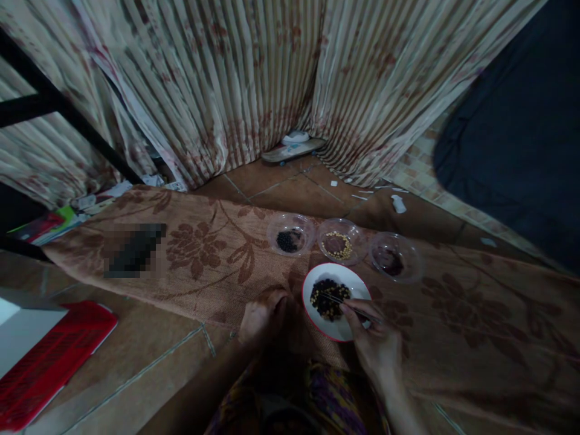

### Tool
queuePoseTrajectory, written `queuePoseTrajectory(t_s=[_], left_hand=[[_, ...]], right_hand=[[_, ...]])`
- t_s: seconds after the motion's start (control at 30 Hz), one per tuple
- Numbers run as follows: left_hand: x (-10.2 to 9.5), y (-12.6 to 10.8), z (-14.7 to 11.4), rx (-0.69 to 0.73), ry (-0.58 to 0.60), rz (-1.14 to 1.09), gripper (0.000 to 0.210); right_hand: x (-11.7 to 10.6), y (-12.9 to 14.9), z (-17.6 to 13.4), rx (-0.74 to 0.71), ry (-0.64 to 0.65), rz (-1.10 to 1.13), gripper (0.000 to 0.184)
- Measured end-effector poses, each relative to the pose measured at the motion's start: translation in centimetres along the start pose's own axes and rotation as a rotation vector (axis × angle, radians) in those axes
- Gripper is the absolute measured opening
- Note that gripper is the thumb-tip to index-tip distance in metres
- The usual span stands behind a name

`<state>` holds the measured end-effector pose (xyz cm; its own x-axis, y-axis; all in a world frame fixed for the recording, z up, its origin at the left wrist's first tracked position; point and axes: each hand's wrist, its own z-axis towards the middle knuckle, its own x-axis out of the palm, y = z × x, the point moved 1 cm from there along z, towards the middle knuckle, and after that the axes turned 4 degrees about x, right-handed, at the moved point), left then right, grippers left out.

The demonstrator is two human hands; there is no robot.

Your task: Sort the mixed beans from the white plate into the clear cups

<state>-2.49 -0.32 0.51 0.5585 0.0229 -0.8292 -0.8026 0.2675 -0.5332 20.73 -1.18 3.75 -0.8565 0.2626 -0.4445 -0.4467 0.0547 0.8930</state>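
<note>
My right hand (374,335) grips a pair of thin tweezers (362,312), whose tips reach into a white bowl (312,314) with a red rim. In that bowl lies a mix of dark and yellow beans (330,300). Left of the bowl, my left hand (263,314) rests on the cloth, fingers curled in, with nothing seen in it. Behind the bowl stand three clear plastic cups in a row: one with black beans (286,241), one with yellow beans (335,246), one with dark reddish beans (392,263).
A brown flower-patterned cloth (199,290) covers the long low bench. On its left lies a blurred-out dark object (136,251). A red basket (58,362) stands at lower left. Beyond the bench are a skateboard (294,151), striped curtains (254,72) and litter on the tiles.
</note>
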Motion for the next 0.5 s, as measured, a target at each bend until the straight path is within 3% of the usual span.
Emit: queuePoseTrajectory(t_s=[0.5], left_hand=[[0.44, 0.33, -0.12, 0.016, -0.021, 0.002, 0.018]], right_hand=[[0.08, -0.17, 0.11, 0.009, -0.018, 0.019, 0.026]])
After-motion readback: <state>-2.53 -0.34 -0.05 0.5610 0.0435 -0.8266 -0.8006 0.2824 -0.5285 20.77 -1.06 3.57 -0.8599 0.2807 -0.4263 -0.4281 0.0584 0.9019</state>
